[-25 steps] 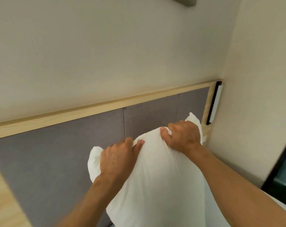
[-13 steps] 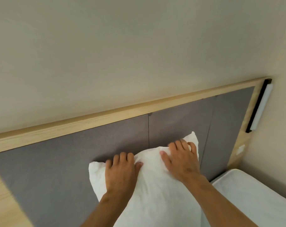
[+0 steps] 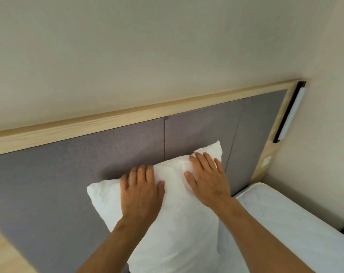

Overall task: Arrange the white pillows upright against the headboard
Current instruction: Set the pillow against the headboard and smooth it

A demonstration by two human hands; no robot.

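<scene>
One white pillow (image 3: 173, 229) stands upright, leaning on the grey padded headboard (image 3: 68, 174) with its pale wooden frame. My left hand (image 3: 140, 194) lies flat on the pillow's upper left part, fingers spread over its top edge. My right hand (image 3: 208, 178) lies flat on its upper right part, just below the top right corner. Neither hand grips the fabric; both press on it with open palms. The pillow's bottom is out of view.
The white quilted mattress (image 3: 285, 229) extends to the right of the pillow. A long white light fixture on a black mount (image 3: 291, 113) hangs at the headboard's right end, beside the side wall. A pale wooden surface (image 3: 2, 251) sits at lower left.
My hands released their grip on the pillow's top edge and flattened onto it. The pillow went from held up to resting against the headboard, and the view shifted left and down.
</scene>
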